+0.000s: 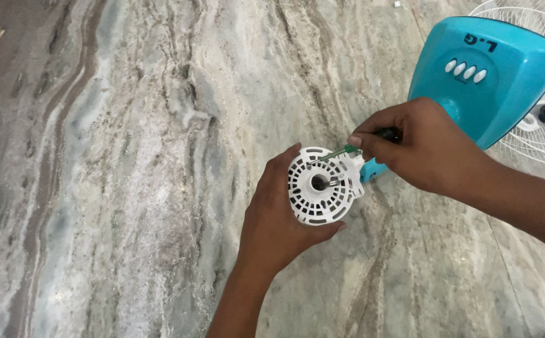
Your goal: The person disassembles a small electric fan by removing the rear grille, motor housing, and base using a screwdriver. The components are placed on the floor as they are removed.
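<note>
Right hand (419, 147) pinches a screwdriver (347, 150), fingers closed round its dark handle and green collar, the thin shaft angled down-left onto a white motor housing (321, 186) at frame centre. Left hand (279, 216) cups that housing from below, thumb and fingers wrapped round its rim. By the look of it, a screw on the housing face is being worked; turning it calls for steady downward pressure and a firm hold. The housing is round, slotted, hard plastic. Upper right: a glossy turquoise fan body (491, 81), a white wire grille (535, 25). Beneath, streaked grey marble floor (128, 156).
</note>
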